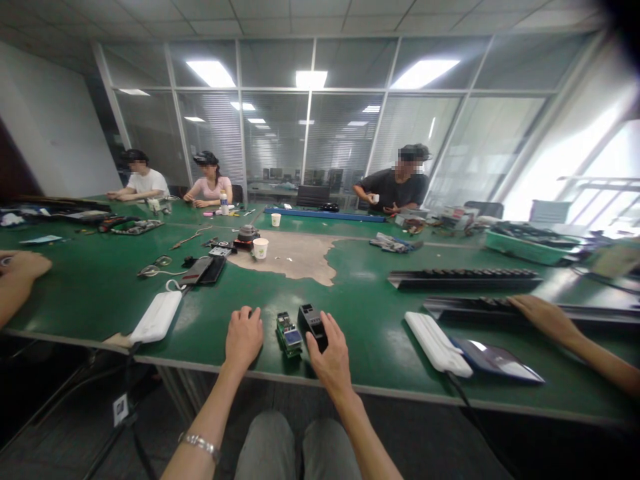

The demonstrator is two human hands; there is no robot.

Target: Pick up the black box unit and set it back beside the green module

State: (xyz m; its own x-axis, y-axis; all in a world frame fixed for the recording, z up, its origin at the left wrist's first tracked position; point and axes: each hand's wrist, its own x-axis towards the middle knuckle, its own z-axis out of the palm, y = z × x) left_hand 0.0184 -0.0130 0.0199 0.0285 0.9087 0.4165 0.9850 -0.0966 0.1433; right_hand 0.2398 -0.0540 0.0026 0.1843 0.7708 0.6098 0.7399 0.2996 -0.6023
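Observation:
My left hand (243, 338) rests palm down on the green table (360, 313) near its front edge, fingers lightly curled and together, with nothing visible under it. Just to its right lies a small green circuit board (289, 333). My right hand (329, 353) has its thumb and fingers closed around a black box-shaped module (312, 322) that stands on the table beside the board.
A white power strip (157, 317) lies to the left, another (437, 343) to the right beside a dark tablet (493, 360). Other people's hands reach in at the left edge (23, 265) and right (543, 317). Paper cups, tools, trays and three seated people fill the far side.

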